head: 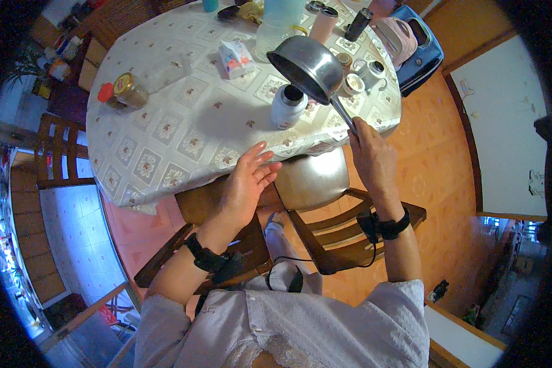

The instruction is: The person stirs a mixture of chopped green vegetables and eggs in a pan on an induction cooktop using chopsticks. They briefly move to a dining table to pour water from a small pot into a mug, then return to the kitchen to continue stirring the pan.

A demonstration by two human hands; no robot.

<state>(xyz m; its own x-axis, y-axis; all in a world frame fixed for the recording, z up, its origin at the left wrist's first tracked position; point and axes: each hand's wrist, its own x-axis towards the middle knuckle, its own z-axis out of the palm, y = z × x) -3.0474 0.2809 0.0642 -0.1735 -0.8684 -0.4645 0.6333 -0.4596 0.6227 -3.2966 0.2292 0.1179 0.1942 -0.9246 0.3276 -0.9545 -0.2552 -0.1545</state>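
My right hand (374,158) grips the handle of a metal saucepan (310,64), which is tilted over the table with its mouth turned toward the lower left. Just below and left of the pan's rim, a white wide-mouthed bottle (285,112) stands uncapped on the table, its dark opening facing up. Whether anything is flowing from the pan cannot be made out. Held in the air by the table's near edge, my left hand (253,184) is empty, its fingers apart. Both wrists wear black straps.
A patterned tablecloth (165,124) covers the table. On it are lidded jars (131,89), a tissue pack (236,60), a clear pitcher (271,39), a pink tumbler (323,25), a black bottle (359,24) and a steel cup (372,73). Wooden chairs (313,177) stand before me; a blue bag (421,50) lies right.
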